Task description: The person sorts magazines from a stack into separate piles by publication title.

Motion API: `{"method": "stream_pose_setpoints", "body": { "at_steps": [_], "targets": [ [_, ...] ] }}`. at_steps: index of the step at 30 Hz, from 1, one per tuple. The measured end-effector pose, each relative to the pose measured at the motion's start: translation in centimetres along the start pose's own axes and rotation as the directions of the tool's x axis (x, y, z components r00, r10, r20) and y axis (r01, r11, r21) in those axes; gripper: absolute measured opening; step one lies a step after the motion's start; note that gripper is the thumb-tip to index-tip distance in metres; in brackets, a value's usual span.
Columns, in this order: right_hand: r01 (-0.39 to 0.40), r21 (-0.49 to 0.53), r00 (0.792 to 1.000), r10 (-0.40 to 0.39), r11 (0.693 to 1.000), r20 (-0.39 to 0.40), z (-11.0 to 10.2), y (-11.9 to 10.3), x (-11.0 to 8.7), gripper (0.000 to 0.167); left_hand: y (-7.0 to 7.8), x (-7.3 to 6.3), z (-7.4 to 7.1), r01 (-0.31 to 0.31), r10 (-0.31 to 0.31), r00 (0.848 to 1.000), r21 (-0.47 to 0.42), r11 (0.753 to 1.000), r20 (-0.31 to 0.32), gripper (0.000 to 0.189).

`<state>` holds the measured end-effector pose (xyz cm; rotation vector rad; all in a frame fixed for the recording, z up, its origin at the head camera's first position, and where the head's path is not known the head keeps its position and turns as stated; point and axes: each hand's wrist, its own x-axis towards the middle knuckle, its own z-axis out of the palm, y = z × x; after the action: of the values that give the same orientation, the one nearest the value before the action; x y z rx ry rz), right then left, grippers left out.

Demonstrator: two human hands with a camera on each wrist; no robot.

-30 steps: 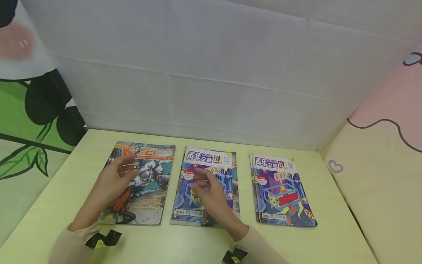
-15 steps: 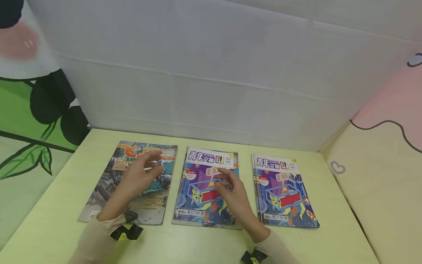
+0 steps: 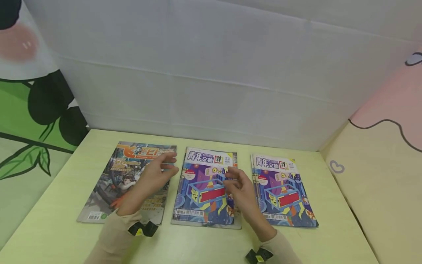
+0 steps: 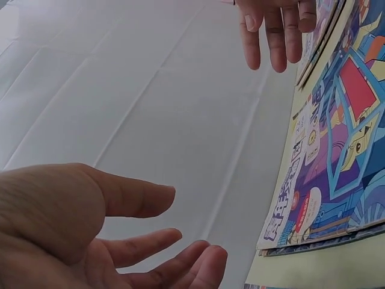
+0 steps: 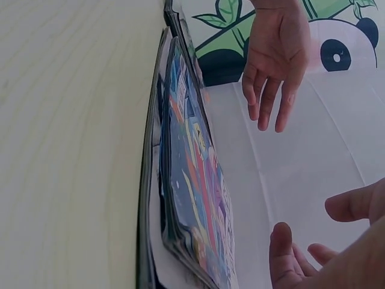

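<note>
My left hand (image 3: 150,185) hovers above the right half of a large magazine (image 3: 99,198) with an orange title, on the left of the table. Its fingers are loosely bent, with space between thumb and fingers and nothing held. My right hand (image 3: 245,194) hangs in the air by the right edge of the middle stack, also with relaxed fingers and nothing in them. That stack has a purple-blue magazine (image 3: 206,194) on top of a larger one. The right wrist view shows the stack edge-on, with my left hand (image 5: 277,66) beyond it.
A third stack, topped by a matching purple-blue magazine (image 3: 287,198), lies on the right of the pale yellow table (image 3: 336,220). A white cloth backdrop (image 3: 211,80) stands behind the table. Printed panels (image 3: 379,176) close off both sides.
Both hands have moved to the right through the air, the left across the large magazine, the right from over the middle stack to its right edge. The magazines stay where they were.
</note>
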<state>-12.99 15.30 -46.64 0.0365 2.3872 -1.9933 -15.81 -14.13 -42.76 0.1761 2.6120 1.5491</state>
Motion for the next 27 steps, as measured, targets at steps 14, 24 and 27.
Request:
{"method": "stream_pose_setpoints", "body": {
  "at_steps": [14, 24, 27],
  "targets": [
    [-0.038, -0.062, 0.999, 0.036, 0.997, -0.028, -1.6, 0.5, 1.0, 0.051, -0.8, 0.5, 1.0, 0.052, -0.051, 0.995, 0.001, 0.999, 0.083, 0.06],
    [-0.094, -0.109, 0.996, 0.092, 0.99, -0.023, -2.1, 0.9, 1.5, 0.052, -1.5, 0.5, 1.9, 0.089, -0.091, 0.98, 0.017, 0.996, 0.176, 0.06],
    [-0.1, -0.121, 0.995, 0.098, 0.988, -0.027, -2.2, 1.0, 1.6, 0.052, -1.5, 0.5, 2.1, 0.106, -0.111, 0.978, 0.034, 0.994, 0.174, 0.061]
  ]
}}
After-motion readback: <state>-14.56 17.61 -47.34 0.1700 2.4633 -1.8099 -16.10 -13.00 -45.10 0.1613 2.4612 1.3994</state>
